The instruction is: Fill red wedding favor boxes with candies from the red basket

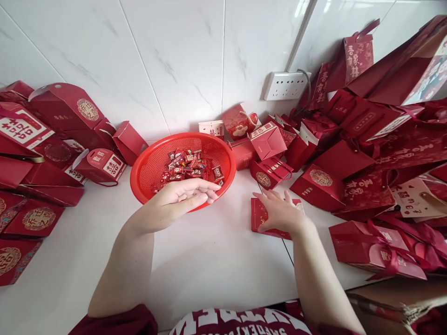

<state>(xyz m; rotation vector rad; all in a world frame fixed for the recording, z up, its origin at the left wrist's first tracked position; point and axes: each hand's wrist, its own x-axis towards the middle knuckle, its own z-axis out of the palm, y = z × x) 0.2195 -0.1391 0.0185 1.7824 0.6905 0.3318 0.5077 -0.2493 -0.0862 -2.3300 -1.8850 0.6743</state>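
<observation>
Your L hand (178, 201) is over the near rim of the red basket (150, 163), palm turned inward, fingers nearly straight and close together, thumb lying near the index, so the gap is narrow. Can't tell if it's touching the rim or if anything's tucked inside it. Basket sits on the white tabletop (209, 260), L of center, w/ a heap of small wrapped candies (185, 167) in the bottom, mostly red.

Your R hand (279, 209) is palm down, fingers spread wide, right over the flat red box (257, 214), which lies on the tabletop R of the basket; its L end shows past your thumb. Can't tell how firmly you're touching it, but you're not gripped around it.

Just behind that flat box: a small red box w/ rope handle (272, 172), gold round emblem on its side. More red boxes & bags (321, 181) are piled up along the R side; nearest you there is a ribbon-tied box (352, 246). Below it, at the bottom R corner, a cardboard carton (387, 295), partly cut off. L side: stacked red boxes (35, 218), plus a small arched-top box (101, 165) near the basket. White power strip (285, 86) is up against the tiled wall (192, 51), w/ a gray cable (307, 81) at its R end.
</observation>
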